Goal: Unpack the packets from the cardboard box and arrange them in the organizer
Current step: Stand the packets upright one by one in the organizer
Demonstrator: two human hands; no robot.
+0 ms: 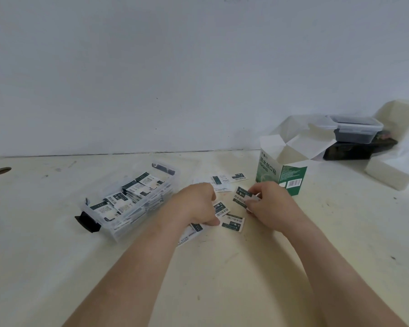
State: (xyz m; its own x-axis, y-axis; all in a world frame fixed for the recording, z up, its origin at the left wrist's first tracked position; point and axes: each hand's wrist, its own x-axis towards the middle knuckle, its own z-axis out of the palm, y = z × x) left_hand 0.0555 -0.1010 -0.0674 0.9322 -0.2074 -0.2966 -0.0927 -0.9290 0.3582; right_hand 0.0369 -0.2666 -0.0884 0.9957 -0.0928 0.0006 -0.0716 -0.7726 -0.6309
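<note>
The green and white cardboard box [284, 171] stands open at centre right of the table. Left of it lies the clear plastic organizer [137, 215] with black latches, filled with several green and white packets [125, 197]. More packets [232, 223] lie loose on the table between them. My right hand [267, 204] pinches a small stack of packets [241, 197] just in front of the box. My left hand [196, 204] rests knuckles-up on the loose packets, its fingers curled over one [220, 208]; whether it grips it is unclear.
A lidded dark container [354, 129] sits on a black object at the back right among white foam blocks [387, 173]. A round cable hole [1, 171] is at the far left. The wall runs along the table's back edge.
</note>
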